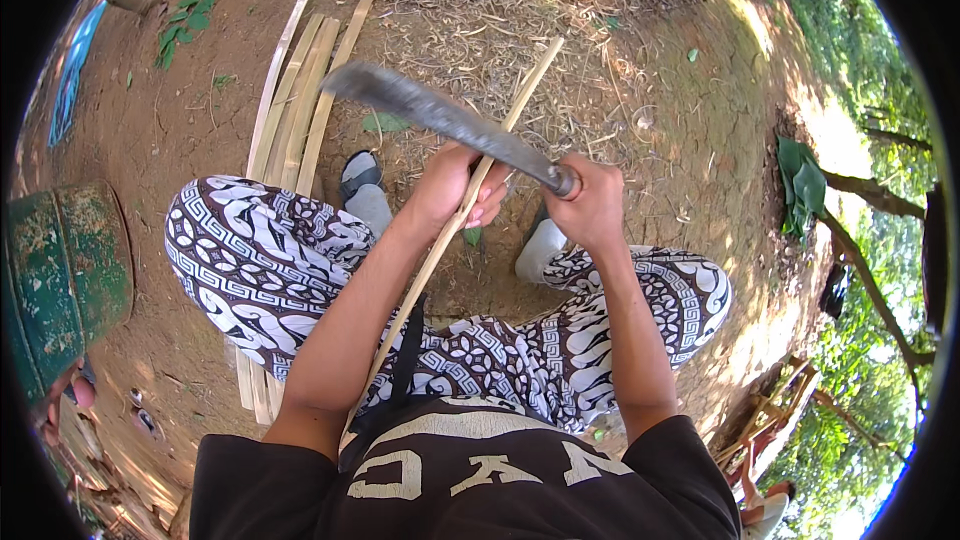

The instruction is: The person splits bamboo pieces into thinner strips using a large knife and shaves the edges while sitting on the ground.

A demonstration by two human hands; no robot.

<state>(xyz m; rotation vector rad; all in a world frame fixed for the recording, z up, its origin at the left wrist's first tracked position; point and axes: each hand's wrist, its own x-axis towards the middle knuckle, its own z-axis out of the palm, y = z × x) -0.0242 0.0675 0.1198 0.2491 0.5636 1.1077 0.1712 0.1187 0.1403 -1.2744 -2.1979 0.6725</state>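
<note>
My left hand (447,188) is closed around a long thin bamboo strip (532,85), which runs slantwise from beside my body up past my feet. In my right hand (592,202) is the handle of a machete (425,108), its wide dark blade pointing to the upper left. The blade crosses over the strip just above my left hand; whether its edge touches the strip I cannot tell. Several more bamboo strips (306,100) lie side by side on the ground to the left, passing beneath my left leg.
Pale shavings (480,15) litter the dirt beyond my sandalled feet. A green rusty drum (70,275) stands at the left, near a blue plastic strand bundle (72,75). At the right are branches (875,195) with a large green leaf (800,185). Another person (768,510) is at the lower right.
</note>
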